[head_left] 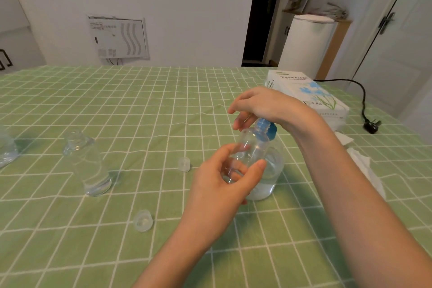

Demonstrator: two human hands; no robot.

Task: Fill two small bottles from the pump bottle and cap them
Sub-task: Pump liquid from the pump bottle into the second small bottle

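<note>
My left hand (222, 177) grips a small clear bottle (251, 147) and holds it tilted, its open mouth up against the blue pump head (268, 130) of the pump bottle (272, 170). My right hand (259, 105) rests on top of that pump head with fingers hanging down in front. The pump bottle stands on the table with clear liquid low inside. A second small clear bottle (87, 166) stands uncapped at the left, with liquid in it. Two clear caps lie loose: one cap (184, 163) mid-table, the other cap (143, 220) nearer me.
The table wears a green checked cloth (117, 105). A tissue box (311, 96) lies at the back right, crumpled tissues (364, 166) beside my right forearm. A black cable with plug (371, 125) runs along the right edge. Another clear container (7, 149) shows at the far left.
</note>
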